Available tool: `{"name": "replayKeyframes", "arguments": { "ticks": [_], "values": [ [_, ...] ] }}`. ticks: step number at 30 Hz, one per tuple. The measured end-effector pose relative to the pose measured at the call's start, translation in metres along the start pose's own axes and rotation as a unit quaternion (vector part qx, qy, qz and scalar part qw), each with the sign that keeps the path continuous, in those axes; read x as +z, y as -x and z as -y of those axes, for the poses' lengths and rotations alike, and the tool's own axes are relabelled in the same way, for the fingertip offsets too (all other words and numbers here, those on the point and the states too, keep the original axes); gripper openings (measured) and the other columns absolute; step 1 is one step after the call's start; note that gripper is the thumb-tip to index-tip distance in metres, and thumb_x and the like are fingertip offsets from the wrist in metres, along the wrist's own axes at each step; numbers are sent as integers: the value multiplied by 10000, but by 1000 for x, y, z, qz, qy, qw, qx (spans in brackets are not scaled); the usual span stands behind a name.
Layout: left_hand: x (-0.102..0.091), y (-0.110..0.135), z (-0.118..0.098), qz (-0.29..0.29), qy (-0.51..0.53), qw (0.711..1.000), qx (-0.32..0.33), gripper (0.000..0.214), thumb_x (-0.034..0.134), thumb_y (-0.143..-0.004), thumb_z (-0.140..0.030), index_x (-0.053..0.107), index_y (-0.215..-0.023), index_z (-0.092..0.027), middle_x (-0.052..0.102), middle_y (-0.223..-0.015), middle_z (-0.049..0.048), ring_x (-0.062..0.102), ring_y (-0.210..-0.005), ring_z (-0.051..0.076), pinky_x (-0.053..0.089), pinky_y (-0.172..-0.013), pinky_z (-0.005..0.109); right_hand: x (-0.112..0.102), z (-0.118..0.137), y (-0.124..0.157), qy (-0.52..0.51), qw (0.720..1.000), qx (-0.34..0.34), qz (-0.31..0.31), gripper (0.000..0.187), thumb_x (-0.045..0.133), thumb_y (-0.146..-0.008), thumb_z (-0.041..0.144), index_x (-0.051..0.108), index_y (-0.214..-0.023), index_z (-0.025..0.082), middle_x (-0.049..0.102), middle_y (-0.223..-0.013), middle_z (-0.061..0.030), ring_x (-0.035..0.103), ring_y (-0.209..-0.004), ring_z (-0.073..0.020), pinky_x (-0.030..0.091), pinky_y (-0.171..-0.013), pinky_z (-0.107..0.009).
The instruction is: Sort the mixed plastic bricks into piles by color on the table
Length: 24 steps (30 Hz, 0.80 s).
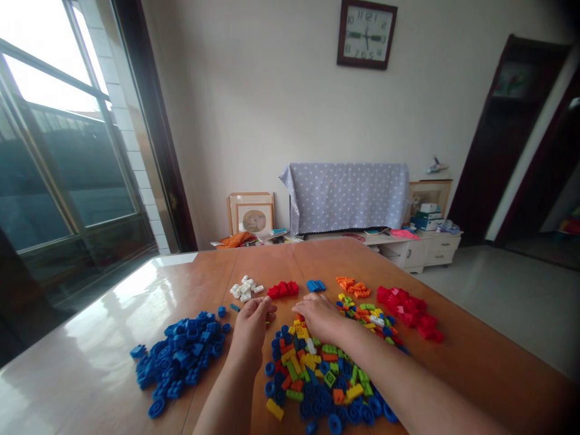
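My left hand (254, 317) is raised over the table between the blue pile and the mixed pile, thumb and fingers pinched together; whatever they hold is too small to make out. My right hand (319, 314) reaches over the far left edge of the mixed brick pile (317, 362), fingers stretched out and pointing down to the left, their undersides hidden. Left of my left hand lies a heap of blue bricks (185, 347). Beyond my hands sit small groups of white bricks (246, 288), red bricks (283, 290), flat blue bricks (316, 286) and orange bricks (353, 286).
A larger group of red bricks (410, 311) lies on the right of the wooden table (217, 266). Behind the table stands a low white cabinet (421, 251) with a cloth-covered object (348, 196) on it. Windows are at the left, a wall clock (367, 34) above.
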<state>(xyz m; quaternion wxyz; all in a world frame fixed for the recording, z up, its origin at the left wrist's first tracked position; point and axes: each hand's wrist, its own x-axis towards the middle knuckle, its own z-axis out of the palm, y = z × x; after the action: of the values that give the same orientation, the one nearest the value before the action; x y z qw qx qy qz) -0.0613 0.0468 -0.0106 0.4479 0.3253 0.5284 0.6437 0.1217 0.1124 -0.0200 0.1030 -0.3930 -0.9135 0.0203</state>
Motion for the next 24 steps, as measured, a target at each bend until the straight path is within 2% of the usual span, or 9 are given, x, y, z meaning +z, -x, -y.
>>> {"name": "replayKeyframes", "arguments": {
  "ticks": [4, 9, 11, 16, 19, 24],
  "values": [
    [-2, -2, 1, -2, -3, 1000, 5, 547, 832, -590, -587, 659, -868, -149, 697, -797, 69, 599, -633, 146, 419, -594, 259, -3, 1, -9, 47, 999, -1, 27, 289, 584, -782, 58, 745, -949, 231, 731, -943, -85, 583, -1059, -271, 384, -841, -332],
    [-3, -3, 2, 3, -5, 1000, 2, 548, 836, -589, -588, 648, -869, -156, 698, -815, 61, 597, -653, 142, 412, -603, 254, -2, -3, -16, 27, 999, 12, 33, 227, 576, -774, 75, 746, -826, 216, 712, -846, -85, 578, -970, -262, 367, -741, -312],
    [-3, -3, 2, 1, -4, 1000, -1, 560, 841, -575, -593, 650, -871, -158, 697, -807, 57, 597, -655, 142, 416, -611, 257, 0, -5, -17, 16, 999, 16, 29, 229, 584, -766, 80, 745, -835, 228, 713, -852, -66, 576, -962, -247, 361, -728, -299],
    [-3, -2, 1, -3, -12, 1000, -1, 577, 832, -571, -607, 664, -895, -159, 706, -830, 65, 609, -684, 153, 423, -631, 266, 1, -16, -15, -21, 999, 47, -16, 298, 565, -799, 93, 725, -986, 262, 714, -1015, -20, 562, -1011, -202, 362, -769, -268],
    [-3, -2, 0, -5, -12, 1000, -1, 577, 815, -579, -622, 660, -884, -158, 707, -837, 73, 614, -688, 162, 432, -642, 277, -1, -43, -8, -75, 986, 118, -90, 263, 582, -795, 105, 721, -953, 263, 710, -1002, -1, 566, -985, -175, 368, -801, -246],
    [-3, -2, -2, -6, -10, 1000, -4, 589, 805, -590, -629, 660, -908, -156, 709, -846, 78, 608, -689, 158, 430, -652, 280, -10, -113, 11, -67, 963, 223, -135, 270, 549, -816, 107, 705, -1000, 229, 694, -1034, -38, 593, -948, -170, 385, -772, -242]
  ]
}}
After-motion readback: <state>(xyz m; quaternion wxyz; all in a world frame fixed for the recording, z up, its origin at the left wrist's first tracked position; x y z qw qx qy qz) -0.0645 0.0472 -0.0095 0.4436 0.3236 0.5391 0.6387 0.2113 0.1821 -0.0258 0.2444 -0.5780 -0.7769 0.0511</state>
